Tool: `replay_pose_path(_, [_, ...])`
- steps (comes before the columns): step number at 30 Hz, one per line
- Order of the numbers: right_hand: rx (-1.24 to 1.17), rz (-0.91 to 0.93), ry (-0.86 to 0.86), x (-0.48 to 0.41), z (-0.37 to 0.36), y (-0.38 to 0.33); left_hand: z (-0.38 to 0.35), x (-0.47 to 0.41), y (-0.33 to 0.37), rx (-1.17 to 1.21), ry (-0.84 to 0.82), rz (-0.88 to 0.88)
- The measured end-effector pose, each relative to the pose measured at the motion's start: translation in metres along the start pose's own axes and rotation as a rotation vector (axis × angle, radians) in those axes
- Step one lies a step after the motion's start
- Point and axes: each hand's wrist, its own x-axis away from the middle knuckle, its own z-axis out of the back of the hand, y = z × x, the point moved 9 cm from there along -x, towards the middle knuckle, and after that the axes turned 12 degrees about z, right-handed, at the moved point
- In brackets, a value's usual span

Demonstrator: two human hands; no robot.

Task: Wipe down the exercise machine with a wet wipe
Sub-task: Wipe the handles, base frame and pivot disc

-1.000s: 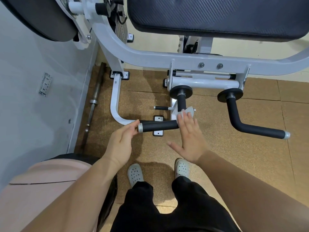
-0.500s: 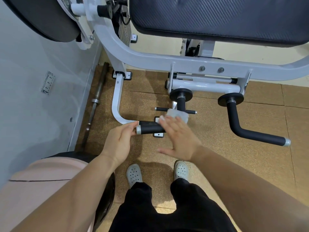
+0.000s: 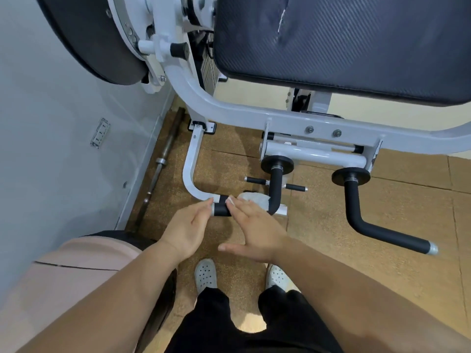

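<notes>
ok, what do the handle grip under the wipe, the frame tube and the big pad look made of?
Handle grip: matte black rubber or foam sleeve, probably; bare metal cap at its end.
Frame tube: likely steel, glossy pale grey paint, bolted joints.
Pad: black vinyl-type cover with a woven carbon-look emboss, scuffed or torn near the top.
</notes>
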Motion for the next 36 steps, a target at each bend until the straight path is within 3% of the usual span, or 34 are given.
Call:
replay_pose_path(6, [0.033,0.041,-0.017,0.033,0.045,0.021,-0.019,0.034,0.016,-0.305,0.047,0.014])
replay_pose_path(15, [0.087,-0.142,0.211,0.14,0.129,0.086,-0.065,0.059,0.115,-0.313,0.154,-0.153])
replay_pose_path(28, [0.138,-0.487,0.39,0.285,0.175,0.146,-0.191,0.009,0.241,-0.413,-0.179,-0.424])
replay_pose_path(36, [0.083,-0.52,0.427,0.36,0.174,0.202,-0.283,0.002,0.275,-0.573,-0.165,-0.435])
